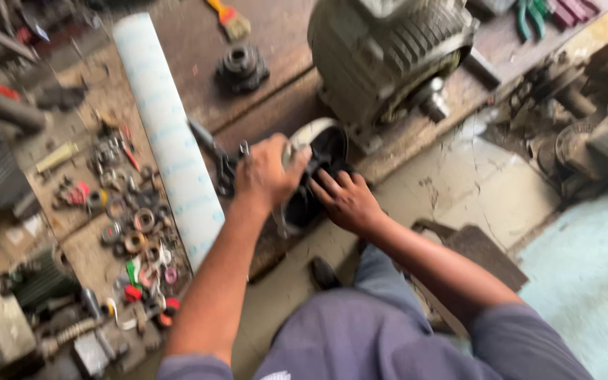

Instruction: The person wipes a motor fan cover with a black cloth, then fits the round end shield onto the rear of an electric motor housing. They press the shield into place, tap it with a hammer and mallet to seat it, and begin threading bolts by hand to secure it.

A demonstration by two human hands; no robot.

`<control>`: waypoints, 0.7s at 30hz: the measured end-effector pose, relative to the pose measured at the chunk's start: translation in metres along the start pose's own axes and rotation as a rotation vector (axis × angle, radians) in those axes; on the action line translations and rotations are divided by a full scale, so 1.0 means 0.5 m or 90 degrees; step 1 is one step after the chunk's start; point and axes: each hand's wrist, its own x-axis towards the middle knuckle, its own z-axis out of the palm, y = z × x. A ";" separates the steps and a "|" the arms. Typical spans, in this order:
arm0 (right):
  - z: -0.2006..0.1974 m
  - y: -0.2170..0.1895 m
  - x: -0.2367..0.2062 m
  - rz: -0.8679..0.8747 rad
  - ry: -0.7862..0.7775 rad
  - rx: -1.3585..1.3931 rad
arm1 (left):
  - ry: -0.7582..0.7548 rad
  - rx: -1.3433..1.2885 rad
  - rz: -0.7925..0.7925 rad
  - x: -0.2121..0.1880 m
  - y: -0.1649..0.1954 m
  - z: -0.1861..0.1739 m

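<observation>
Gripping the fan cover (321, 151) by its pale rim, my left hand (265, 176) is closed around the upper edge; my right hand (346, 200) lies half open, fingers spread flat on the cover's dark face. The cover stands tilted against the worktop (276, 105) edge, just below the motor (385, 53). A white roll (167, 134) lies left, with bearings (138, 232) beside it.

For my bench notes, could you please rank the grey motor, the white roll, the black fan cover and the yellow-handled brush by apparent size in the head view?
1. Grey motor, cropped at the top.
2. White roll, similar; order unsure.
3. Black fan cover, partly hidden.
4. Yellow-handled brush.
</observation>
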 end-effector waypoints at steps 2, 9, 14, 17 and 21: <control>0.014 -0.014 -0.001 0.011 -0.046 -0.093 | 0.018 -0.009 0.023 -0.003 0.015 0.000; 0.048 0.004 -0.031 0.096 0.135 0.229 | -0.008 -0.025 -0.006 -0.027 0.044 0.003; -0.001 0.036 -0.036 0.010 -0.059 -0.012 | -0.010 -0.014 0.043 -0.014 0.058 0.005; -0.023 -0.001 -0.049 0.183 0.153 0.366 | -0.046 -0.008 0.026 0.004 0.061 0.005; -0.029 -0.038 -0.062 0.461 0.283 0.899 | -0.005 0.004 0.037 0.021 0.055 0.001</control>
